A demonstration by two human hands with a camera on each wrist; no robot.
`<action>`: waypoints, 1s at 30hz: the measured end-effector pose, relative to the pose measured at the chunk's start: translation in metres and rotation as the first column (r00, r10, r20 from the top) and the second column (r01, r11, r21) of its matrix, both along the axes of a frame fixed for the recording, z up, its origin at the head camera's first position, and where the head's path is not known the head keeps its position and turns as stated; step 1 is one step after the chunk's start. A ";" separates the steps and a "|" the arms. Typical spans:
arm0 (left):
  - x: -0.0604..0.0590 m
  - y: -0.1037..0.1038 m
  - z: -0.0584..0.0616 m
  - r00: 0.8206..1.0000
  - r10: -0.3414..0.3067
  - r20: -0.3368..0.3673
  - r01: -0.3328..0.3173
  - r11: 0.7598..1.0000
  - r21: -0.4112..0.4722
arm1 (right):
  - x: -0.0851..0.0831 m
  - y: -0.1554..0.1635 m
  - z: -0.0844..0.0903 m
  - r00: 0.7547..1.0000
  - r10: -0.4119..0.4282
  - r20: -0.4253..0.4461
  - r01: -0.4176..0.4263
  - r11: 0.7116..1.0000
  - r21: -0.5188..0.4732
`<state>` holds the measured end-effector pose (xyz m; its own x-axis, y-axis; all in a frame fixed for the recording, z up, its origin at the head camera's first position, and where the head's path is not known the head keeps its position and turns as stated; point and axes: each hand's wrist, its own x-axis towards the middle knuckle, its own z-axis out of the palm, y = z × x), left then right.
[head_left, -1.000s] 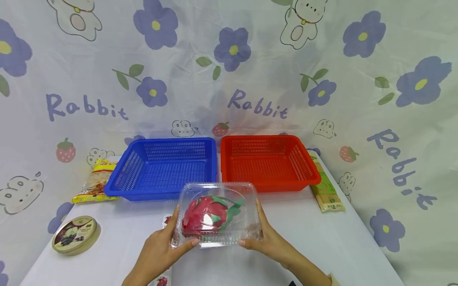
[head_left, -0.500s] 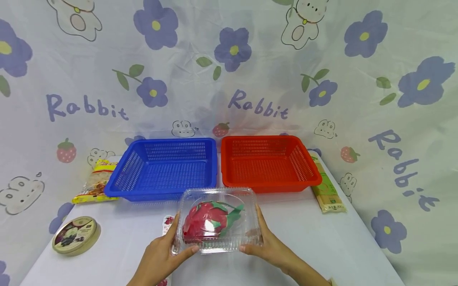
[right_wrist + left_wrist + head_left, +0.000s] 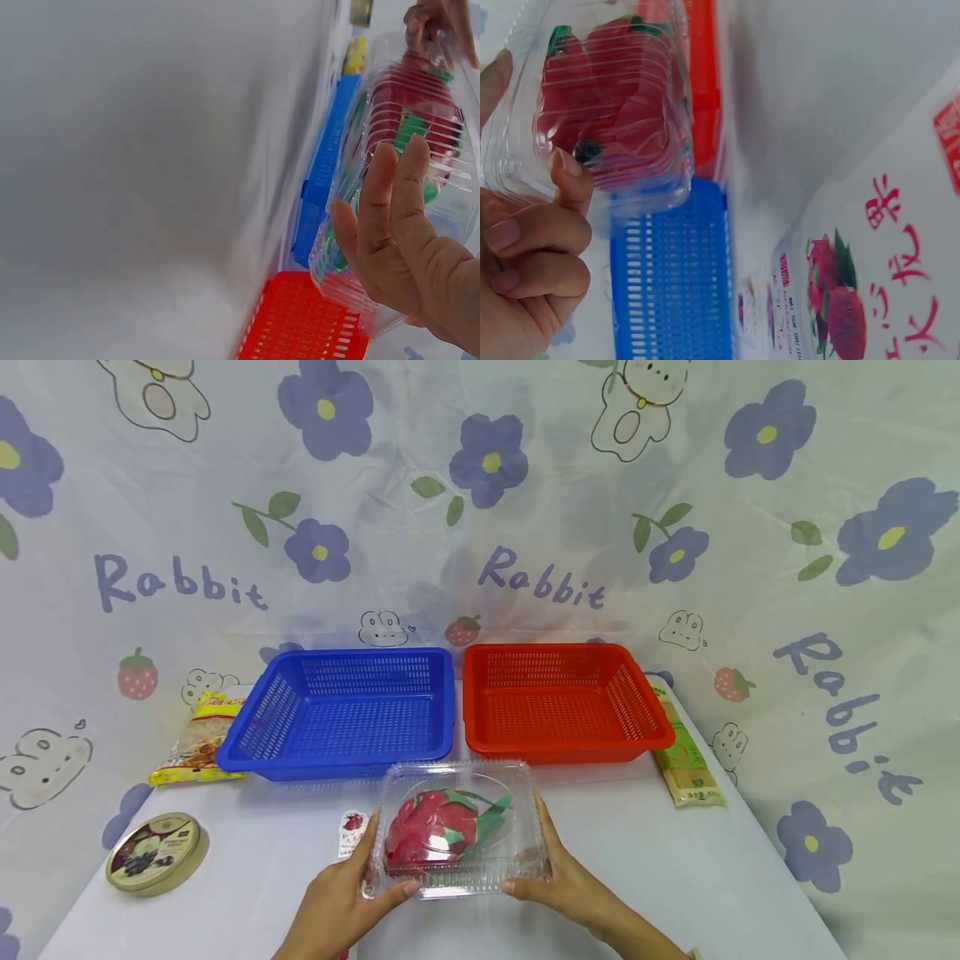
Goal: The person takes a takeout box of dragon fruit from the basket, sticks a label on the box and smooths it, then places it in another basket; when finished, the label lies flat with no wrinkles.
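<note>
Hands [image 3: 339, 893] gripping clr box [image 3: 483, 853], w/ dragon fruit [image 3: 431, 828] inside, slightly lower vs 1s ago

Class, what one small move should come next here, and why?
Perhaps lower the clear box onto the white table: the left grip and right grip hold it raised at opposite ends, in front of the blue basket and red basket.

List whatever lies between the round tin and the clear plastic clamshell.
In the head view, white tabletop comes first after the round tin, then a dragon-fruit-printed strip and the left hand, which grips the clear plastic clamshell.
</note>
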<state>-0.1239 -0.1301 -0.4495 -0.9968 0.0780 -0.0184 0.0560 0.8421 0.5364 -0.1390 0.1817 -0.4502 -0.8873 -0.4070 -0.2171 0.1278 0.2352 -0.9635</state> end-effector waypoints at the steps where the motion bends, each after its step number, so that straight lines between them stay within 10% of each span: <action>1: 0.000 0.000 -0.001 1.000 -0.004 0.003 0.004 1.000 -0.004 | 0.000 0.000 -0.001 1.000 -0.002 0.001 0.002 1.000 0.003; 30: -0.003 0.004 -0.008 0.999 -0.006 0.035 0.007 1.000 -0.031 | -0.006 0.005 -0.019 1.000 0.010 -0.003 -0.010 1.000 -0.019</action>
<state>-0.1272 -0.1257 -0.4573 -0.9950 0.0830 -0.0559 0.0428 0.8579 0.5120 -0.1451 0.1866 -0.4695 -0.8839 -0.4194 -0.2071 0.1232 0.2183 -0.9681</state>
